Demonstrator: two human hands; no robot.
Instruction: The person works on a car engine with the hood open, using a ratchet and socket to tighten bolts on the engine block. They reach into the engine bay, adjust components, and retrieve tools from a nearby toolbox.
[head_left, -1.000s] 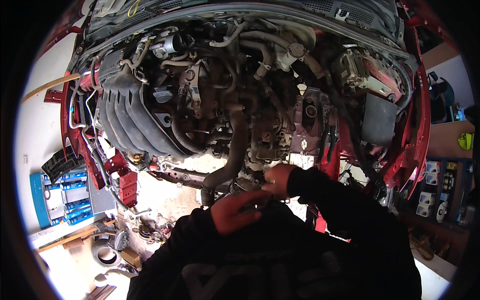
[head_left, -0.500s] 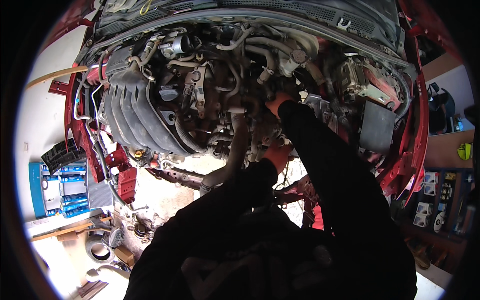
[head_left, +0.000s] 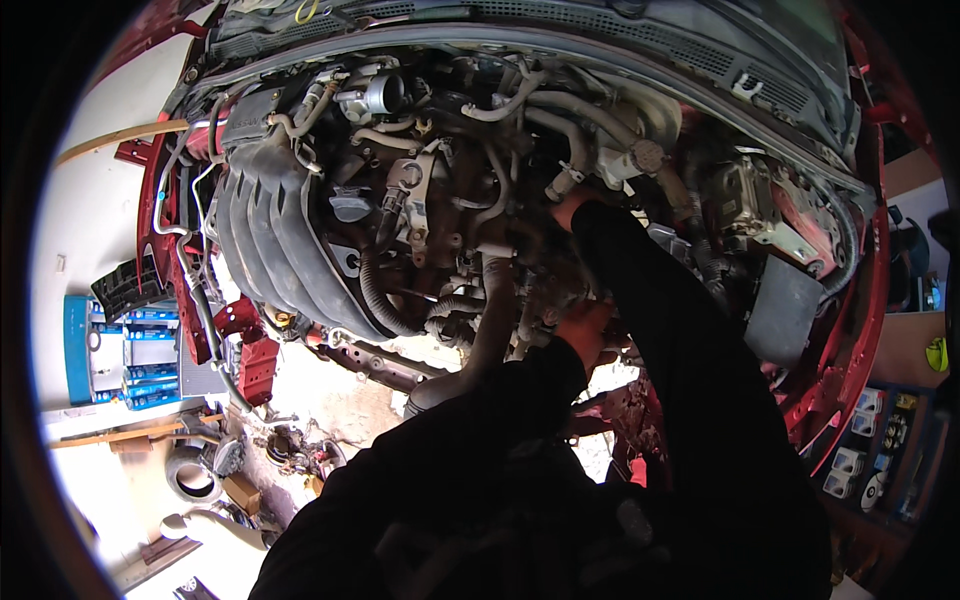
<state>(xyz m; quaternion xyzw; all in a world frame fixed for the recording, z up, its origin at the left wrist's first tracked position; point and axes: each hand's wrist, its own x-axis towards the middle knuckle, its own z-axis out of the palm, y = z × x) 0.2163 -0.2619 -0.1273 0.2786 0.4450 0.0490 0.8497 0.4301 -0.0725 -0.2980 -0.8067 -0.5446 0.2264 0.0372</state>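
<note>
Veh. red bodywork [head_left: 868, 280] frames the eng. bay. Eng. [head_left: 450, 210] sits at bay ctr., in front of the person, w/ both hands in among its parts. Blue-edged rack w/ boxes [head_left: 150, 350] stands far L, by the wall; tyre [head_left: 193, 475] lies below it. Blk. ribbed manifold [head_left: 270, 240] covers the L side of the eng. Large dk. pipe [head_left: 493, 310] runs down the front, approx. ctr., its lower end near the L sleeve [head_left: 450, 430]. Grey box [head_left: 785, 310] is at R, well apart from the hands. Reservoir w/ round cap [head_left: 640, 158] is upper R of ctr., near the R hand.

L hand [head_left: 583, 335]: at lower front of eng., R of the large pipe; fingers partly hidden, grip cannot be determined. R hand [head_left: 568, 212]: farther in, just below the clamped end of a grey hose [head_left: 566, 182]; fingers hidden, grip cannot be determined. Silver cyl. fitting [head_left: 383, 97] is at upper L of eng.
</note>
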